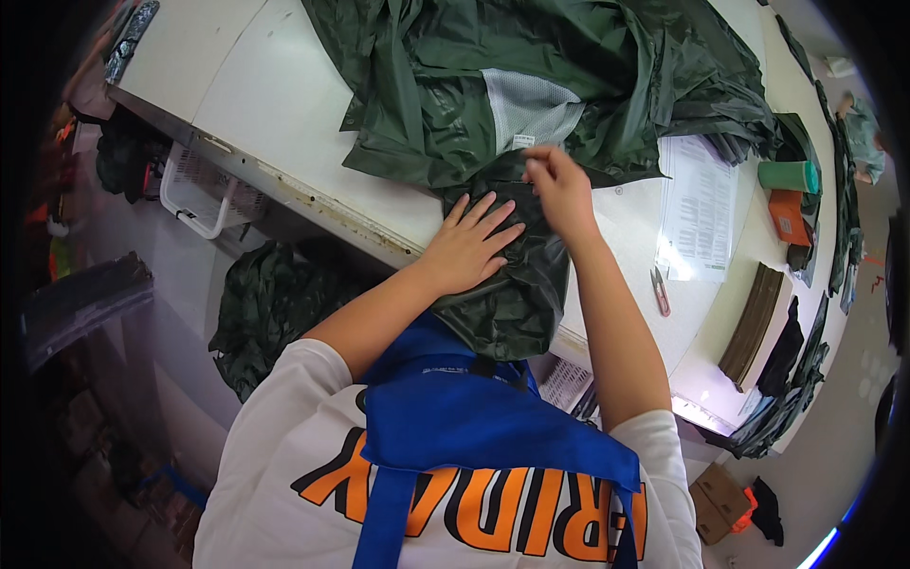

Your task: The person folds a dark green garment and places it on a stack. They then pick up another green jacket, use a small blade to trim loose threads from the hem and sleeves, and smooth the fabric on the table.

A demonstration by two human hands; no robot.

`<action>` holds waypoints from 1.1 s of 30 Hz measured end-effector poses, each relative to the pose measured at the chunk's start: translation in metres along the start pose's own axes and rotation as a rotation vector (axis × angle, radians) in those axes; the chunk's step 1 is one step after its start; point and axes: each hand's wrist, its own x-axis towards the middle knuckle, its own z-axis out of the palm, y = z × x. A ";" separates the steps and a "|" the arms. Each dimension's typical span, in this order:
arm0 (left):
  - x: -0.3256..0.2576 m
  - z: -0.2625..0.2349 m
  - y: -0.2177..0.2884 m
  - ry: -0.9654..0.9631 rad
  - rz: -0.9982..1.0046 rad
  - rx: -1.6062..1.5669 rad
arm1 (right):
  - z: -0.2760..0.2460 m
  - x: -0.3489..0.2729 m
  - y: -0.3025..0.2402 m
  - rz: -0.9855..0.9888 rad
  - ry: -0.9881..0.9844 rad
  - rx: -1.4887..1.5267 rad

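Note:
A dark green garment [417, 123] of thin, shiny fabric spreads over the table, with a white mesh panel [526, 104] and a small white label [523, 142] showing in it. Its near part [507, 303] drapes over the table edge toward my blue apron. My left hand [466, 245] lies flat on that near part, fingers spread. Just right of it, my right hand [561, 194] is closed with thumb and fingers curled together at the fabric below the label. Whatever is between those fingertips is too small to make out.
On the table's right are printed sheets [697, 204], red-handled thread snips [661, 292], a green cylinder [789, 176], an orange box [789, 217] and a brown strip-like stack [752, 327]. Below the left edge are a white basket [199, 204] and a heap of dark green fabric [270, 308].

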 end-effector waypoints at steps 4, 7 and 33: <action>-0.001 0.000 0.000 0.297 -0.303 -0.362 | -0.012 -0.061 0.000 -0.447 -0.256 -0.634; 0.008 0.008 -0.003 0.465 -0.486 -0.371 | -0.029 -0.091 0.002 -0.353 -0.262 -0.517; 0.019 -0.012 -0.007 0.608 -0.499 -0.697 | -0.055 -0.110 0.037 0.115 0.419 -0.574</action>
